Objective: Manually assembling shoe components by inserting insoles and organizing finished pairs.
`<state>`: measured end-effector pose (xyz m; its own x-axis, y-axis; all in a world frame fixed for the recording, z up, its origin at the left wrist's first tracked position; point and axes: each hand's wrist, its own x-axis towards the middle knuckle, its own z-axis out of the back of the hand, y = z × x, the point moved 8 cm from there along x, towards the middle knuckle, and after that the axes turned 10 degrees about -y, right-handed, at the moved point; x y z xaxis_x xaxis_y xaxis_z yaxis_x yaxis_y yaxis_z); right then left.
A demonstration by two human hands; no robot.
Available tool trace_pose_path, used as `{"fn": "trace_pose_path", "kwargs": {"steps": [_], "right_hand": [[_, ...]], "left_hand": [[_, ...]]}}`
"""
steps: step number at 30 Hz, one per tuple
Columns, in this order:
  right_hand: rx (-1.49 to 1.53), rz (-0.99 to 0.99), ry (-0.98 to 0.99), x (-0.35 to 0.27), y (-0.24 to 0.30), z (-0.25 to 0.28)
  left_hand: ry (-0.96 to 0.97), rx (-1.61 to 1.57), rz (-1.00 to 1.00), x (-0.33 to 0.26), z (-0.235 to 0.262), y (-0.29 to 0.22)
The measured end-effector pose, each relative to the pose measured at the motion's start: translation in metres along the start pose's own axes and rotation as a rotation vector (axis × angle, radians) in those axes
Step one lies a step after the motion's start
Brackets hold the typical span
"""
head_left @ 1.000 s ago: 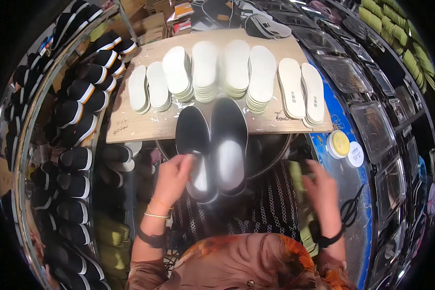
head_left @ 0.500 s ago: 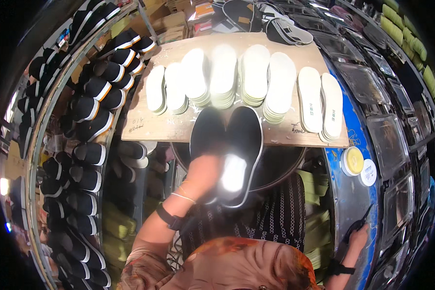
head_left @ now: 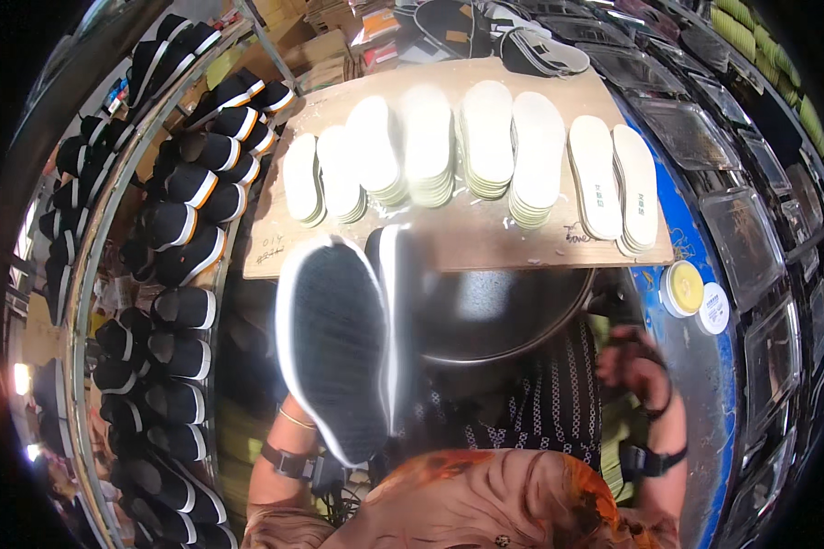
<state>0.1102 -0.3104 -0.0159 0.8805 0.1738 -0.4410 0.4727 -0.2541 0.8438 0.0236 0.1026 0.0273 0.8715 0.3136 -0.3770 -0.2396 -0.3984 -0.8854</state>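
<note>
A pair of black shoes with white edges is up in front of me, blurred by motion. The nearer shoe [head_left: 334, 348] turns its dark, ribbed sole toward the view. Its mate, the second shoe [head_left: 375, 245], shows beside it as a narrow black and white strip. My left hand [head_left: 298, 414] is behind the pair and holds it, its fingers mostly hidden by the shoes. Near the blue table's edge, my right hand [head_left: 634, 368] is raised with curled fingers. Something dark runs along that hand, too blurred to name.
Several stacks of white insoles [head_left: 428, 128] stand on a wooden board [head_left: 522, 252]. Below it is a dark round basin [head_left: 485, 316]. A yellow tin [head_left: 683, 289] and a white lid [head_left: 713, 308] sit on the blue table [head_left: 677, 366]. A shoe rack [head_left: 233, 339] stands left; clear trays [head_left: 751, 256] line the right.
The shoe pair has moved left and turned from its dark tops to a sole. My right hand has come up and inward from the blue table.
</note>
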Motion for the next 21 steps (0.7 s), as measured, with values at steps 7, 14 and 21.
{"fn": "trace_pose_path", "kwargs": {"steps": [7,14,21], "right_hand": [[-0.788,0.662,0.274,0.012,0.038,-0.204],[-0.823,0.679,0.17,0.017,0.025,-0.222],[-0.696,0.444,0.237,0.008,0.002,-0.199]], "left_hand": [[0.073,0.023,-0.07,-0.002,0.001,-0.008],[0.211,0.328,-0.188,-0.009,-0.006,0.01],[0.397,0.641,-0.18,-0.021,-0.007,0.026]]}}
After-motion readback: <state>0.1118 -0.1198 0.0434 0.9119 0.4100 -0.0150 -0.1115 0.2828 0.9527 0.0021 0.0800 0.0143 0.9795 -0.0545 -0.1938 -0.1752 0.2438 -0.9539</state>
